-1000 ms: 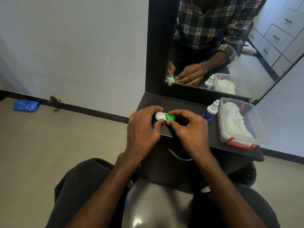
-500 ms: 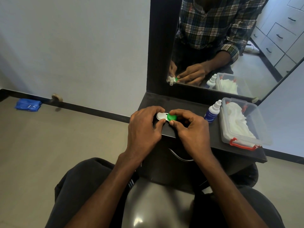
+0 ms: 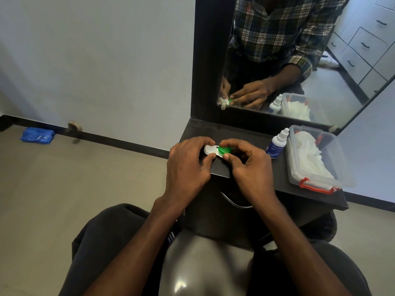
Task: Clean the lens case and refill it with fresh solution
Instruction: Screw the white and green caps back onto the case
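Head view looks down on a dark table (image 3: 252, 135) with a mirror (image 3: 320, 60) standing at its far edge; lens case (image 3: 217, 150) is held just above the table's front-left part, both hands on it. Left hand (image 3: 188, 167) pinches the case's white-capped end, thumb on the near side and fingers curled over the far side, closed onto the case. Right hand (image 3: 250, 167) grips the green cap (image 3: 224, 149) on the case's other end, thumb tip below it, index finger arched over the top, clamped on that cap. Cannot tell if the green cap is loosened or tight. Solution bottle (image 3: 277, 144), white with blue label and capped nozzle, stands upright on the table to the right of the hands, apart from them, just beside a clear plastic box (image 3: 339, 165) with a red latch. Box sits at the table's right side and holds white tissues (image 3: 310, 154). Mirror behind the table reflects the hands, the case, the bottle and the box. Beyond the table's left edge, on the floor by the wall, lies a blue packet (image 3: 37, 135). Person's knees in dark trousers show below the table's front edge
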